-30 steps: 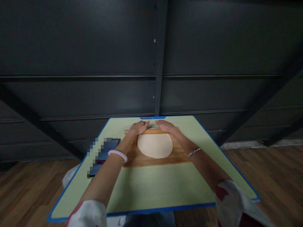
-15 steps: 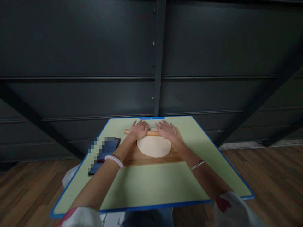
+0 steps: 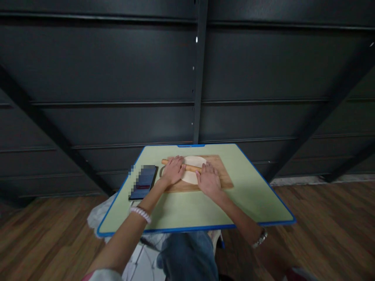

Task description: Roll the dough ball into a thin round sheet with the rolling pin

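A plank floor (image 3: 52, 230), diagonal braces (image 3: 322, 118) and dark wall panels (image 3: 131, 66) surround a blue-edged bench (image 3: 258, 203) in an indoor workspace (home or workshop, unclear).

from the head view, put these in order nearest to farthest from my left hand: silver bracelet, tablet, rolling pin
1. Rolling pin: nearest, touching, under your left hand.
2. Tablet: apart from the hand, to its left on the table.
3. Silver bracelet: farthest, on your right forearm, to the right and nearer the camera.

Smooth wooden rolling pin (image 3: 192, 168), matt dough (image 3: 194, 160)
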Motion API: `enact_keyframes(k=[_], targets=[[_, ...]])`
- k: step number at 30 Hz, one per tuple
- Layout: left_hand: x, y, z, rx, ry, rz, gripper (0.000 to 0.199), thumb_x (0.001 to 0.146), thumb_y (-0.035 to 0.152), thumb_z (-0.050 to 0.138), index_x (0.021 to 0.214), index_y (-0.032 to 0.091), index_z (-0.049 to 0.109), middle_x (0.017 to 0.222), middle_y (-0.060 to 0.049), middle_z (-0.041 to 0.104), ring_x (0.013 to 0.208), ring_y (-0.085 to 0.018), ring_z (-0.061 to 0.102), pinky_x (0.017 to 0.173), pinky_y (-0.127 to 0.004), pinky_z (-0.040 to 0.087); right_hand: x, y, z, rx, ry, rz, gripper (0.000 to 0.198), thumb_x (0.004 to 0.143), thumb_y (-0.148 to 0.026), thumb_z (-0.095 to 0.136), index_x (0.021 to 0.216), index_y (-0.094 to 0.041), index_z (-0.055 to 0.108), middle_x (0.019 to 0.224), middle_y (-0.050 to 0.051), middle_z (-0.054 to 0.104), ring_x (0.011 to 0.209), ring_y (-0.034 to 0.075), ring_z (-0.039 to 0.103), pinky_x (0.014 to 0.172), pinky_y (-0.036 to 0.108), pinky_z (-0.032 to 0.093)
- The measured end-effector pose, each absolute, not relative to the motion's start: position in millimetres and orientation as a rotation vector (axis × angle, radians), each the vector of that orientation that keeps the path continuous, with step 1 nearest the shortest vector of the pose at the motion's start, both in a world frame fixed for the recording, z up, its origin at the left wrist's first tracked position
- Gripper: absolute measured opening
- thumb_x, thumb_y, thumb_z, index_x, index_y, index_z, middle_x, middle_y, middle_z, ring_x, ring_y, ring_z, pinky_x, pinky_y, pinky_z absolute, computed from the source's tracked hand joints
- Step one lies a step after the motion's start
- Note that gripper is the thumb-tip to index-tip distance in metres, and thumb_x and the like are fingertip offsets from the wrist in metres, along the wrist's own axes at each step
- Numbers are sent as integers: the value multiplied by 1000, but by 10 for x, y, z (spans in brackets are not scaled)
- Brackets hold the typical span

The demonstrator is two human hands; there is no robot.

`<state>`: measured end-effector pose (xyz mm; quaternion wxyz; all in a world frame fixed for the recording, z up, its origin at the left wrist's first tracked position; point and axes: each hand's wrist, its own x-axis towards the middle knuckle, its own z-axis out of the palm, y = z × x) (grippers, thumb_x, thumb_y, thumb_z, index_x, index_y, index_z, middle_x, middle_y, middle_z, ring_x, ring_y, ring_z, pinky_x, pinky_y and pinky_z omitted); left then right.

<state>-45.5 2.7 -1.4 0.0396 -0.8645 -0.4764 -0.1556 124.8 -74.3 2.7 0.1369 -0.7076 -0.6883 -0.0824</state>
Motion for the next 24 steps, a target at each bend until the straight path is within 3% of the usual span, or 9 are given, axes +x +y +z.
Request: enact_keyframes(k=[12, 19, 24], targets=[[-691, -124, -68, -2879, -1448, -479, 60, 94, 49, 16, 137, 12, 34, 145, -11, 33, 137, -20, 22, 112, -39, 18, 878, -1400, 82, -2063, -2080, -240, 54, 92, -27, 36, 132, 8, 39, 138, 29, 35, 129, 34, 35, 104, 44, 28], [-603, -76, -28, -2902, -1514, -381, 59, 93, 50, 10, 144, 23, 20, 152, -4, 19, 140, -19, 8, 112, -46, 11, 929, -1293, 93, -2062, -2051, -249, 56, 91, -33, 40, 129, 8, 43, 134, 32, 39, 126, 35, 39, 102, 45, 31], [-286, 145, 38, -2847, -1530, -335, 59, 93, 47, 14, 143, 18, 26, 151, -7, 21, 140, -20, 9, 113, -45, 5, 1133, -1105, 28, -2041, -2012, -265, 58, 91, -34, 41, 134, 5, 38, 138, 30, 35, 129, 33, 36, 103, 45, 32]])
